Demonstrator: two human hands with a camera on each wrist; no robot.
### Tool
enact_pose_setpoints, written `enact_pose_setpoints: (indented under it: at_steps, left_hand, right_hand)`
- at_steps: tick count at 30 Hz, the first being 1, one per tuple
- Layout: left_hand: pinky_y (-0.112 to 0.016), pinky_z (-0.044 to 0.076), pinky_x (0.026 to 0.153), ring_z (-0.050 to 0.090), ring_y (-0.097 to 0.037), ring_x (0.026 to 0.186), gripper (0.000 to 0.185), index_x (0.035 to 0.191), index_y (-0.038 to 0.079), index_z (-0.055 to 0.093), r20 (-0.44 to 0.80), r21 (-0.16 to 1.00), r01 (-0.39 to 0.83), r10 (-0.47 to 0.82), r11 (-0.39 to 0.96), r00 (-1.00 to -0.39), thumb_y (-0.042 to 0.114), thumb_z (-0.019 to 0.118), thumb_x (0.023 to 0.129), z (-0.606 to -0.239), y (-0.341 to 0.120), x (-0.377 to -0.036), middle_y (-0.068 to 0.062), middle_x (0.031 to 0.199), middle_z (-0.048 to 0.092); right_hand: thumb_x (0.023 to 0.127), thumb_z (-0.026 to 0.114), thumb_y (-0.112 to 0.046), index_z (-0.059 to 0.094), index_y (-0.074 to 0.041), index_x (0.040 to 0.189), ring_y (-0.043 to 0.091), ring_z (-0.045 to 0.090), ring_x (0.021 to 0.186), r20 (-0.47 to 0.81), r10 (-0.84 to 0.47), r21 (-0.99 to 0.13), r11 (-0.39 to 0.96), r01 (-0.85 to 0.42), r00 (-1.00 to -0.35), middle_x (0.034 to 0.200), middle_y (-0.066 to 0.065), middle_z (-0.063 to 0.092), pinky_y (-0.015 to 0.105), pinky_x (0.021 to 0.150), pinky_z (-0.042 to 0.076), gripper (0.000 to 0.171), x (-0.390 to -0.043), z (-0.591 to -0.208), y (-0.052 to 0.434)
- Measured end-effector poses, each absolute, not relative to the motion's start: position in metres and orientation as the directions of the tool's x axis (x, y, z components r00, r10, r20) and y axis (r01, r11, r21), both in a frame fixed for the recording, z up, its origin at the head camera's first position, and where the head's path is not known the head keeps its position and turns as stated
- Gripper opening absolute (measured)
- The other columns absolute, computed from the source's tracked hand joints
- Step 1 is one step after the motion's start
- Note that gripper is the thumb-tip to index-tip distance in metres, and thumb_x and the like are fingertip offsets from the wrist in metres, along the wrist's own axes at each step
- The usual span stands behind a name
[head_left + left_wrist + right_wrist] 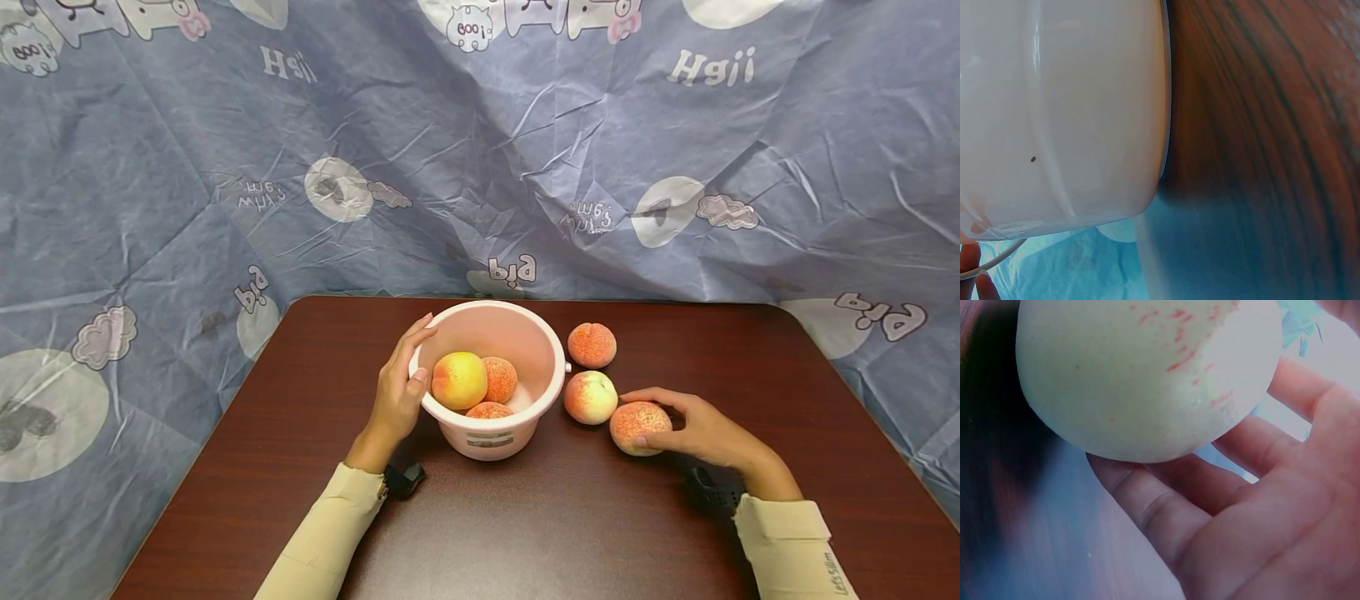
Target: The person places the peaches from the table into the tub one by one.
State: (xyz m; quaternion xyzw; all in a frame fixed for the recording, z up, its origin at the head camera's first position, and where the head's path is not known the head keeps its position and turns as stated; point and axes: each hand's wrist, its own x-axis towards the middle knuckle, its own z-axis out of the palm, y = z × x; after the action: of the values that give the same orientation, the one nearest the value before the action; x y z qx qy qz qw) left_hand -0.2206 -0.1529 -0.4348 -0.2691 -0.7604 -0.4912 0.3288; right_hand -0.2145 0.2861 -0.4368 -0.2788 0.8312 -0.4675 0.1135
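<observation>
A pale pink bucket [487,429] stands upright on the table. My left hand [397,392] holds its left side, thumb and fingertips at the rim; the left wrist view is filled mostly by the bucket's wall [1085,112]. Inside lie a yellow peach [459,381] and two orange-red peaches, one behind it [500,380] and one partly hidden by the front rim [490,410]. Right of the bucket, my right hand [697,429] grips a speckled peach [640,427], whose pale side [1141,381] shows in the right wrist view with fingers around it.
A pale yellow-red peach [591,397] sits between the bucket and the gripped peach. Behind it lies an orange-red peach [592,345]. The dark brown table [555,533] ends at the back against a blue printed cloth [480,167].
</observation>
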Motion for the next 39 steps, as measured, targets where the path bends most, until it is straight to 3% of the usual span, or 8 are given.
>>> enact_pose_setpoints:
  at_steps: [12,21,29,39]
  left_hand:
    - [-0.040,0.036,0.107,0.042,-0.026,0.134,0.073,0.133,0.003,0.053,0.751,0.580,0.718,0.088,0.385,-0.655,0.061,0.033,0.093,-0.433,-0.152,-0.219,-0.010,0.145,0.046]
    - [-0.040,0.035,0.108,0.041,-0.026,0.135,0.073,0.133,0.003,0.052,0.750,0.581,0.716,0.089,0.388,-0.656,0.061,0.033,0.093,-0.434,-0.152,-0.220,-0.016,0.144,0.046]
    - [-0.040,0.036,0.107,0.042,-0.026,0.134,0.073,0.133,0.003,0.053,0.748,0.581,0.713,0.086,0.392,-0.658,0.061,0.032,0.093,-0.433,-0.152,-0.219,-0.006,0.146,0.045]
    - [-0.041,0.037,0.107,0.042,-0.027,0.134,0.072,0.133,0.004,0.053,0.752,0.580,0.717,0.084,0.387,-0.654,0.061,0.033,0.093,-0.434,-0.152,-0.220,-0.009,0.145,0.046]
  right_hand:
    - [0.083,0.074,-0.012,0.055,-0.006,0.134,0.013,0.063,0.102,0.102,-0.565,-0.839,0.392,-0.376,-0.818,0.119,0.005,0.064,0.024,0.080,0.051,0.054,-0.214,-0.433,0.295]
    - [0.084,0.073,-0.009,0.055,-0.014,0.134,0.015,0.063,0.101,0.103,-0.548,-0.855,0.378,-0.355,-0.830,0.120,0.009,0.063,0.025,0.080,0.052,0.053,-0.214,-0.429,0.301]
    - [0.083,0.074,-0.009,0.055,-0.011,0.134,0.015,0.063,0.100,0.125,-0.525,-0.840,0.396,-0.372,-0.842,0.121,0.009,0.062,0.025,0.078,0.052,0.054,-0.212,-0.425,0.302]
    - [0.083,0.075,-0.009,0.055,-0.015,0.133,0.017,0.065,0.097,0.150,-0.495,-0.837,0.397,-0.376,-0.856,0.121,0.008,0.062,0.026,0.076,0.053,0.054,-0.211,-0.423,0.304]
